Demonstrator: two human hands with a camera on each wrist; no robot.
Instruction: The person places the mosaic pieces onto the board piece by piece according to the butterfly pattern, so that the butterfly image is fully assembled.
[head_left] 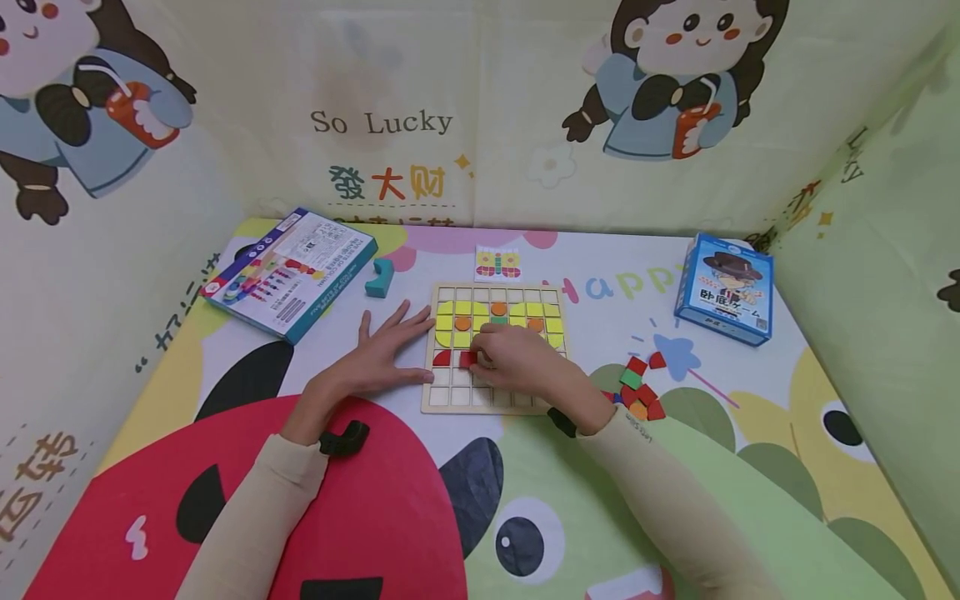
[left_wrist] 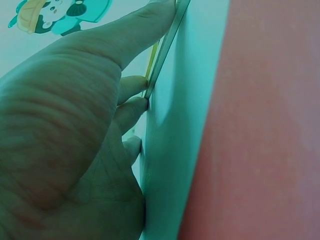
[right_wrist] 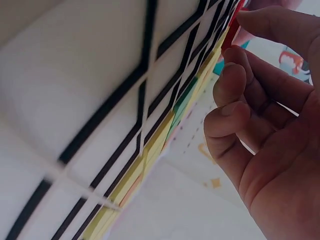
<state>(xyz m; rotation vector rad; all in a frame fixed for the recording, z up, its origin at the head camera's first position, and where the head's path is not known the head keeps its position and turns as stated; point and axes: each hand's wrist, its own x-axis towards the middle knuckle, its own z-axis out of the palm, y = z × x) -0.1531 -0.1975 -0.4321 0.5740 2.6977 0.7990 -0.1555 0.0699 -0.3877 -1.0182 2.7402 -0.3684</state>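
Note:
A wooden grid board (head_left: 450,402) lies on the printed cloth, its upper rows holding yellow tiles with orange rounds and a green piece. My left hand (head_left: 382,357) is spread, with thumb and fingertips at the board's left edge; the left wrist view shows the thumb (left_wrist: 145,30) against the rim. My right hand (head_left: 521,358) reaches over the board's middle and covers some cells. Between its thumb and index finger it pinches a red tile (right_wrist: 231,34), right at the grid. Another red tile (head_left: 442,358) with a curved edge sits in the row's leftmost cell.
Loose red, green and orange tiles (head_left: 637,387) lie right of the board. A butterfly pattern card (head_left: 498,263) is behind it. A large box (head_left: 292,271) and a teal block (head_left: 380,277) stand back left, a blue box (head_left: 726,287) back right.

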